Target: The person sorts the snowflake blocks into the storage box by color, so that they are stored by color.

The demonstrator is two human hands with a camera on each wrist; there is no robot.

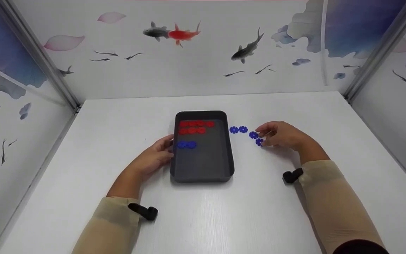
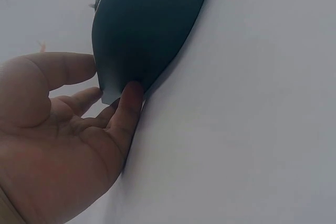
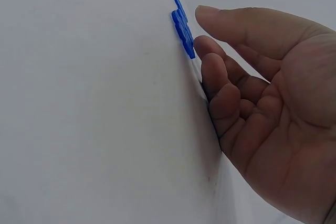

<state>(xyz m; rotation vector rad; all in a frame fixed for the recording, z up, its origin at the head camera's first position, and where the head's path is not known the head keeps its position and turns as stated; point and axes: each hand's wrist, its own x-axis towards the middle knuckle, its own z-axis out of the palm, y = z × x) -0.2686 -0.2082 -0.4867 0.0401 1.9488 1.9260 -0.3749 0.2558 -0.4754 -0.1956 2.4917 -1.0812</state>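
Note:
A dark grey rectangular tray lies on the table. My left hand touches its left side with the fingertips; the left wrist view shows the hand against the tray wall. Inside the tray are rows of several red flower-shaped discs and two blue ones. Right of the tray lie two blue flower-shaped discs and, farther right, a second pair. My right hand is beside that second pair, thumb and fingers apart. In the right wrist view, blue discs lie just past its fingertips.
The white table stretches around the tray and both arms. Printed wall panels enclose the back and sides. A black strap piece hangs at the left cuff, another at the right cuff.

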